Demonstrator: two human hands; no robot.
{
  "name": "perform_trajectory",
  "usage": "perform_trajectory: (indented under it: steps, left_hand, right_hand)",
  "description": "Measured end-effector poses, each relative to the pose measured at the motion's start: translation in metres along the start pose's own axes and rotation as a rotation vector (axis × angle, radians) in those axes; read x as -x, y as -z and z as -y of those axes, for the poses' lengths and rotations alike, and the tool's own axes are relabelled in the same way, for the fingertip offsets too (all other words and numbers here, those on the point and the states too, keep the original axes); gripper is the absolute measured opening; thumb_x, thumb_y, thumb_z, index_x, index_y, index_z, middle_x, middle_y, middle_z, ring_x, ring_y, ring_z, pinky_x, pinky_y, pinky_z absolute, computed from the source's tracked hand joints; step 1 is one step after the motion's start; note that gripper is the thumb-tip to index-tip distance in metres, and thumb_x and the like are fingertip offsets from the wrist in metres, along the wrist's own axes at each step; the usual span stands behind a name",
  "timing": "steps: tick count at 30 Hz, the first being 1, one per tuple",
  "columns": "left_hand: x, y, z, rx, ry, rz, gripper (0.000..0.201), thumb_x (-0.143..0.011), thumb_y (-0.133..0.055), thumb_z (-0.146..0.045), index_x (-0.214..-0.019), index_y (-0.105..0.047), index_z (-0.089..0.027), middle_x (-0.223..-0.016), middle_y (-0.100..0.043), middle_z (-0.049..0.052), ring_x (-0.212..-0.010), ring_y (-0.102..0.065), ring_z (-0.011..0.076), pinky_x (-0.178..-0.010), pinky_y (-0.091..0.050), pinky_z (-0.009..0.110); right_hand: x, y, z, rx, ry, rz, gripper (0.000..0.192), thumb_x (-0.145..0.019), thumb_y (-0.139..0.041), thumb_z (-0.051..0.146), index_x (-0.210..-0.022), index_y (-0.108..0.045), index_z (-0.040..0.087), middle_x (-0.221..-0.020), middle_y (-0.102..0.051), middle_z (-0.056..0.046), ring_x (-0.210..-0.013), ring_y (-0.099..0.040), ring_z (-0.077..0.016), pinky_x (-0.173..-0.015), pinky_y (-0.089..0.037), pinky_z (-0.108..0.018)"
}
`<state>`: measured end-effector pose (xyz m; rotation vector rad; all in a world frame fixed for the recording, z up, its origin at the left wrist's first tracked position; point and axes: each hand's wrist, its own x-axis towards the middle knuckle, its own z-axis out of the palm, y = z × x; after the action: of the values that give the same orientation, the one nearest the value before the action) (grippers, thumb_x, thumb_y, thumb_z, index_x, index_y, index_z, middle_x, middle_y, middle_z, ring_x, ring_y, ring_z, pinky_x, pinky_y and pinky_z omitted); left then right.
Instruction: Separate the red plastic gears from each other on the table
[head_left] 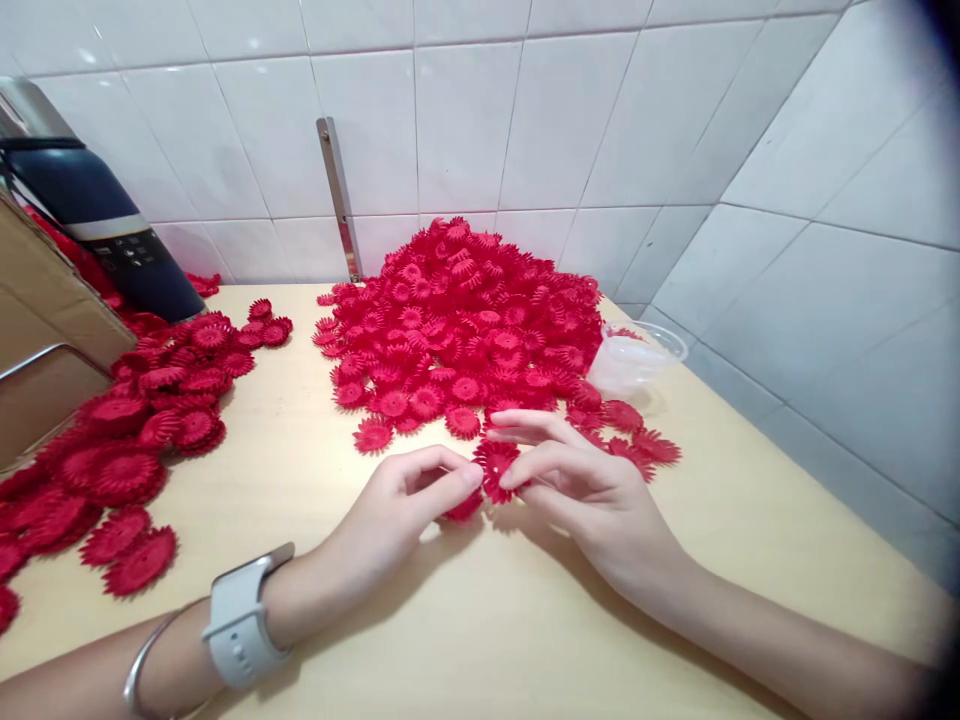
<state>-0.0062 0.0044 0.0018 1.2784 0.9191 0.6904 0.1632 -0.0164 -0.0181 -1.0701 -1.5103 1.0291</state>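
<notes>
- Left hand (401,500): near centre of the table, fingers curled in, thumb and forefinger pinched on a red flower (495,468); a second red piece (465,507) shows just under the fingertips, touching them. Wrist carries a white watch (244,615) and a thin bangle (146,655).
- Right hand (589,490): just right of the left one, palm turned partly up, fingers loosely spread; thumb and forefinger meet the same flower from the right side. Upper fingers reach toward the near edge of the big heap.
- Flower: small, round, toothed petals, held between both hands just above the tabletop, near the front edge of the heap.
- Heap (465,320): large mound of like red flowers, far centre, piled against the tiled wall (525,120); loose ones trail out to its near and right sides.
- Second pile (135,430): flatter spread of larger-looking red flowers, left side, running from far to near edge.
- Cup (637,355): clear plastic, tipped on its side, right of the heap, touching it.
- Flask (97,215): dark blue, leaning, far left.
- Box (45,320): brown cardboard, left edge, beside the flask.
- Metal strip (339,195): upright against the wall, behind the heap's left side.
- Table (487,620): pale wood, bare in the near part.
</notes>
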Motion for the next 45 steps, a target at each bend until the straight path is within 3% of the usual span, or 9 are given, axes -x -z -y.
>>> perform_trajectory:
  steps: [5,8,12,17,24,33,40,45]
  left_hand:
    - [-0.0025,0.0001,0.0058,0.037,-0.004,0.0,0.01,-0.074,-0.056,-0.019,-0.066,-0.058,-0.013,-0.06,-0.054,-0.001,-0.057,-0.048,0.0083,-0.055,-0.038,0.02]
    - [-0.003,0.0001,0.0081,0.036,-0.014,0.001,0.008,-0.073,-0.056,-0.015,-0.066,-0.058,-0.013,-0.059,-0.053,-0.002,-0.056,-0.048,0.0079,-0.054,-0.038,0.02]
    - [-0.0033,0.0003,0.0089,0.028,-0.021,-0.003,0.007,-0.073,-0.056,-0.014,-0.067,-0.057,-0.013,-0.06,-0.053,-0.002,-0.056,-0.048,0.0078,-0.054,-0.038,0.02]
    - [-0.0035,0.002,0.0087,0.009,-0.017,-0.032,0.009,-0.074,-0.057,-0.023,-0.071,-0.06,-0.014,-0.062,-0.055,-0.001,-0.059,-0.049,0.0093,-0.057,-0.039,0.022]
    - [-0.0013,-0.0007,0.0058,-0.009,-0.01,-0.02,0.011,-0.067,-0.064,-0.02,-0.076,-0.061,-0.014,-0.073,-0.063,0.003,-0.069,-0.057,0.0145,-0.063,-0.044,0.025]
    - [-0.0013,0.0,0.0083,-0.091,-0.066,-0.013,0.007,-0.073,-0.055,-0.014,-0.072,-0.061,-0.014,-0.068,-0.06,0.001,-0.062,-0.052,0.0108,-0.057,-0.04,0.021]
    - [0.0,0.0002,0.0075,-0.086,-0.041,-0.002,0.007,-0.071,-0.06,-0.019,-0.075,-0.062,-0.014,-0.074,-0.062,0.003,-0.068,-0.055,0.0134,-0.06,-0.042,0.023]
    - [-0.0006,0.001,0.0064,-0.017,-0.057,-0.011,0.006,-0.072,-0.057,-0.015,-0.071,-0.063,-0.014,-0.073,-0.061,0.001,-0.066,-0.054,0.0111,-0.061,-0.042,0.022]
  right_hand:
    - [0.0001,0.0008,0.0044,-0.028,-0.029,0.139,0.026,-0.072,-0.048,0.005,-0.069,-0.067,0.023,-0.1,-0.057,-0.002,-0.088,-0.056,-0.0159,-0.065,-0.05,-0.023]
    - [-0.0002,-0.0002,0.0072,-0.049,-0.024,0.167,0.018,-0.075,-0.05,0.01,-0.074,-0.065,0.021,-0.088,-0.06,-0.003,-0.081,-0.058,-0.0152,-0.068,-0.049,-0.025]
    - [-0.0015,-0.0035,0.0046,-0.1,-0.083,0.056,0.004,-0.074,-0.057,0.017,-0.078,-0.057,0.02,-0.079,-0.062,-0.002,-0.077,-0.06,-0.015,-0.068,-0.05,-0.026]
    - [-0.0036,-0.0043,-0.0007,-0.202,-0.193,-0.038,0.027,-0.071,-0.063,0.021,-0.092,-0.048,0.022,-0.079,-0.065,-0.002,-0.081,-0.063,-0.0171,-0.067,-0.053,-0.029]
    - [-0.0031,-0.005,0.0025,-0.224,-0.288,-0.012,0.025,-0.066,-0.068,0.024,-0.082,-0.052,0.018,-0.07,-0.067,-0.002,-0.064,-0.064,-0.0157,-0.056,-0.053,-0.026]
    - [-0.0052,-0.0054,0.0026,-0.211,-0.305,-0.006,0.024,-0.057,-0.075,0.019,-0.069,-0.054,0.016,-0.061,-0.065,0.001,-0.057,-0.063,-0.0133,-0.053,-0.051,-0.022]
    - [-0.0035,-0.0038,0.0036,-0.095,-0.26,0.066,0.011,-0.068,-0.066,0.026,-0.071,-0.062,0.017,-0.066,-0.064,-0.001,-0.062,-0.06,-0.0142,-0.057,-0.049,-0.024]
    - [-0.0035,-0.0046,0.008,0.031,-0.26,0.126,0.012,-0.073,-0.059,0.029,-0.078,-0.063,0.018,-0.07,-0.063,-0.001,-0.063,-0.057,-0.0146,-0.057,-0.045,-0.024]
